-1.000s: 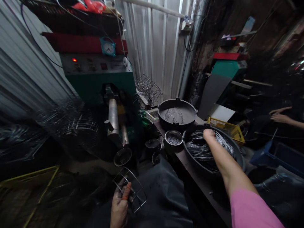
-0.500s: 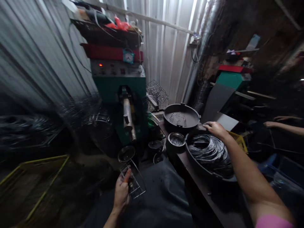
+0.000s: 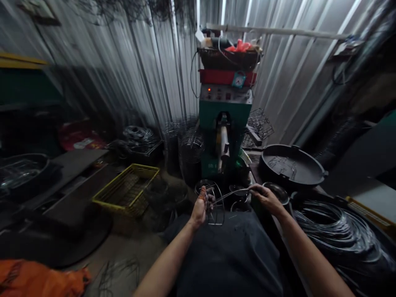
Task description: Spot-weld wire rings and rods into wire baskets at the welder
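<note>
My left hand (image 3: pixel 200 209) is closed on a small wire frame (image 3: pixel 220 214) made of bent metal rods, held above my dark apron (image 3: pixel 229 251). An orange covering shows on its thumb. My right hand (image 3: pixel 266 198) pinches the end of a thin curved wire (image 3: pixel 232 192), which runs leftward to the frame; whether it touches the frame is hard to tell. Behind the hands is a green machine (image 3: pixel 210 140) with a rod-like electrode arm (image 3: pixel 224 142). Beside my right forearm, a coil of wire rings (image 3: pixel 337 227) fills a dark tub.
A round dark pan (image 3: pixel 309 165) with small wire pieces stands on the right bench, a small metal bowl (image 3: pixel 275 192) in front of it. At left are a yellow-rimmed crate (image 3: pixel 99 200), stacked wire rings (image 3: pixel 192 142) and an orange bag (image 3: pixel 40 278) on the floor.
My right hand has left the wire tub and come across to the wire frame with a curved wire. The view has swung left, bringing the crate and left bench into sight.
</note>
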The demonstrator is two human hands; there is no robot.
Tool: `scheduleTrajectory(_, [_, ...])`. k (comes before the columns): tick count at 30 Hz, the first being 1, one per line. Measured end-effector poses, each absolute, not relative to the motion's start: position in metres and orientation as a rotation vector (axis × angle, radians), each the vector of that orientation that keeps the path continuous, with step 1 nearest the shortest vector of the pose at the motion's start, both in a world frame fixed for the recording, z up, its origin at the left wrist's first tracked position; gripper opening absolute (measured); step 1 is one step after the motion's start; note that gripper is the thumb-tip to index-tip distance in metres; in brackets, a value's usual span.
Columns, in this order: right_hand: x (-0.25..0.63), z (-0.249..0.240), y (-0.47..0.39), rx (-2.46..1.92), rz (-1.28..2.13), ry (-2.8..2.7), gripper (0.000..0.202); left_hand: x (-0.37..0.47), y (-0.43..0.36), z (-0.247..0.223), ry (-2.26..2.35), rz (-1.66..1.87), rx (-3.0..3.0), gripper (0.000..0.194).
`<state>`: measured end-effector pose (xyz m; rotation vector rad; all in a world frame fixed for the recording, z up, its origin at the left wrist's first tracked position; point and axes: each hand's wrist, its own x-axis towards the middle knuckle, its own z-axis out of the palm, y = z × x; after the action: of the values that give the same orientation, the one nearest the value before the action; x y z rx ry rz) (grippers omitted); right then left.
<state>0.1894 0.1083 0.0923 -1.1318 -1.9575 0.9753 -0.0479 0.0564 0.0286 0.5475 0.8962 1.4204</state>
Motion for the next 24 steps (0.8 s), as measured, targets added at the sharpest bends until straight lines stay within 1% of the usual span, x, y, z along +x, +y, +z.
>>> scheduleTrajectory(3, [0.173, 0.057, 0.118, -1.099, 1.061, -1.878, 0.032, -0.048, 0.050, 0.028, 0.942, 1.426, 0.548, 0.056])
scheduleTrajectory(7, [0.168, 0.033, 0.125, -1.104, 1.111, -1.810, 0.030, -0.049, 0.049, 0.019, 1.090, 1.454, 0.652, 0.057])
scheduleTrajectory(11, [0.166, 0.027, 0.125, -1.109, 1.184, -1.812, 0.029, -0.051, 0.053, 0.008, 1.137, 1.472, 0.676, 0.054])
scheduleTrajectory(14, [0.157, 0.028, 0.122, -1.103, 1.205, -1.952, 0.027, -0.049, 0.053, 0.002, 1.152, 1.444, 0.711, 0.053])
scheduleTrajectory(19, [0.131, 0.031, 0.118, -0.901, 1.052, -2.359, 0.020, -0.043, 0.048, -0.002, 1.131, 1.351, 0.843, 0.054])
scheduleTrajectory(24, [0.125, 0.026, 0.122, -0.846, 0.956, -2.492, 0.017, -0.048, 0.046, -0.003, 1.177, 1.360, 0.845, 0.051])
